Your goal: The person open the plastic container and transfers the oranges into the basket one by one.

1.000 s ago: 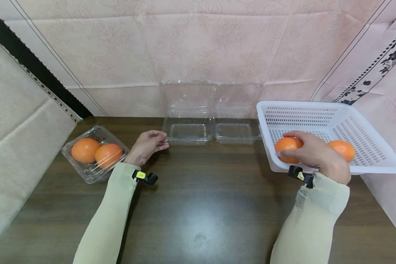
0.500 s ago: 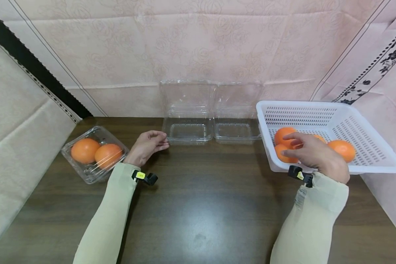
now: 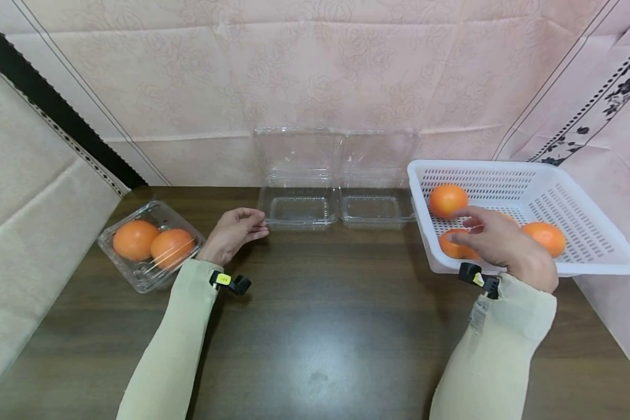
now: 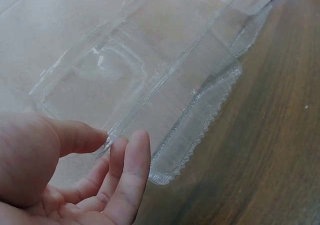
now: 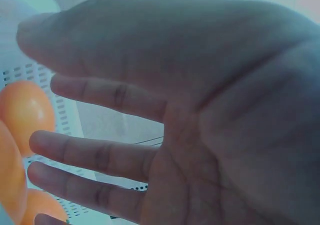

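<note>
My left hand [image 3: 236, 233] pinches the near left corner of a clear plastic clamshell box [image 3: 299, 207] between thumb and fingers; the left wrist view shows the thumb at the box's edge [image 4: 165, 135]. The box stands with its lid raised, and a second clear clamshell box [image 3: 375, 207] stands beside it. Inside the white basket [image 3: 598, 269] my right hand [image 3: 509, 245] hovers with fingers spread. One orange [image 3: 448, 201] lies beyond its fingertips, another orange [image 3: 455, 244] is by the thumb, and an orange [image 3: 544, 239] sits to the right. A further orange is mostly hidden behind the hand.
At the left of the brown table [image 3: 315, 326] a clear box [image 3: 152, 277] with two oranges [image 3: 135, 240] stands at an angle beside my left forearm. A pink patterned cloth [image 3: 315, 70] hangs along the back, right behind the raised lids.
The orange under my right fingers has come apart from the hand and shifted toward the back of the basket, and another orange shows by the thumb. The left hand has stayed still.
</note>
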{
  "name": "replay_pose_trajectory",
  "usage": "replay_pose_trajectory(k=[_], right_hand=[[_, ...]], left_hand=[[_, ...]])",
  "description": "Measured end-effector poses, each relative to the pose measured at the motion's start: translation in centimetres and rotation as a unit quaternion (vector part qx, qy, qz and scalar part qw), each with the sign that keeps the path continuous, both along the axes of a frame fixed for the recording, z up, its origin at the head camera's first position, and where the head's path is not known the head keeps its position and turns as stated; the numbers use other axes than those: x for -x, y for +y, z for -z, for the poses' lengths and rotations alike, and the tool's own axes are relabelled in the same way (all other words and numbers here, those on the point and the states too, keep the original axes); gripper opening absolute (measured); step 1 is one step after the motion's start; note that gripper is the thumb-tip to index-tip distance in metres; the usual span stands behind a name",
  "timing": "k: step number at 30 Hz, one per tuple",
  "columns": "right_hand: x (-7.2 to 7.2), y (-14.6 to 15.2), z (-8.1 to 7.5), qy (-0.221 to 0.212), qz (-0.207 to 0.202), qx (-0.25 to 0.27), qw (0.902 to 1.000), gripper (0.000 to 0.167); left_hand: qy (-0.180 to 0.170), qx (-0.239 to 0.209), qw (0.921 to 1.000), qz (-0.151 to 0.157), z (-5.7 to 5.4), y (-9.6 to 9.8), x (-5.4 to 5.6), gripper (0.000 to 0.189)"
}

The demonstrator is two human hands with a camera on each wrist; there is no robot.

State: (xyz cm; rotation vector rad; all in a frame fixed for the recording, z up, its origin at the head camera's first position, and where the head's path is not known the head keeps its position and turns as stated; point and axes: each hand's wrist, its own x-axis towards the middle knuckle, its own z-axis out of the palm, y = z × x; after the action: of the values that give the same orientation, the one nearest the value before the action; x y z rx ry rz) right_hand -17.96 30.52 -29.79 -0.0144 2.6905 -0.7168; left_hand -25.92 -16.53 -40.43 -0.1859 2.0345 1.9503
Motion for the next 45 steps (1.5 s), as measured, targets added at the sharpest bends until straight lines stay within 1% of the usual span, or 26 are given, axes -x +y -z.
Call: replay_pose_trajectory(k=[2,7,11,15,19,23,29,31,34,38,43,45], right_hand=[[0.0,0.0,-0.1,0.007,0.0,-0.01,0.9999,0.069],[0.1,-0.4,-0.3,0.014,0.005,-0.002,0.9999,0.072],[0.3,-1.2,-0.4,0.036,0.005,0.004,0.9993,0.068],[0.4,-2.2,-0.5,0.059,0.003,-0.006,0.9983,0.066],[0.4,-3.1,-0.8,0.069,0.004,0.006,0.9976,0.066],[0.6,-3.9,-1.1,0.089,-0.003,0.013,0.9959,0.066],[1.1,-5.3,-1.0,0.123,-0.028,0.029,0.9916,0.06],[1.3,-5.9,-0.9,0.135,-0.035,0.03,0.9898,0.058],[1.5,-6.9,-1.1,0.155,-0.043,0.031,0.9865,0.054],[1.9,-8.6,-1.4,0.175,-0.059,0.025,0.9825,0.051],[2.5,-11.1,-1.1,0.184,-0.07,0.039,0.9795,0.051],[2.8,-12.0,-0.8,0.186,-0.073,0.049,0.9787,0.051]], left_hand=[[0.0,0.0,1.0,0.001,0.0,0.0,0.0,0.048],[0.0,0.0,1.0,0.007,-0.1,0.1,0.0,0.048],[0.0,0.005,0.9999,0.012,-0.2,0.0,-0.1,0.048],[0.001,0.013,0.9999,0.009,-0.3,-0.3,-0.1,0.05],[-0.002,0.028,0.9996,0.004,-0.5,-0.5,-0.1,0.053],[-0.003,0.06,0.9982,0.004,-1.1,-0.6,-0.4,0.055],[-0.005,0.084,0.9963,-0.019,-2.0,-0.9,-1.0,0.057],[0.001,0.101,0.9946,-0.024,-2.3,-1.1,-1.2,0.058],[0.013,0.134,0.9904,-0.029,-2.7,-1.4,-1.5,0.06],[0.028,0.169,0.9846,-0.036,-3.1,-1.5,-1.9,0.061],[0.066,0.209,0.975,-0.037,-3.5,-1.3,-2.4,0.058],[0.088,0.22,0.9706,-0.041,-3.6,-1.3,-2.7,0.058]])
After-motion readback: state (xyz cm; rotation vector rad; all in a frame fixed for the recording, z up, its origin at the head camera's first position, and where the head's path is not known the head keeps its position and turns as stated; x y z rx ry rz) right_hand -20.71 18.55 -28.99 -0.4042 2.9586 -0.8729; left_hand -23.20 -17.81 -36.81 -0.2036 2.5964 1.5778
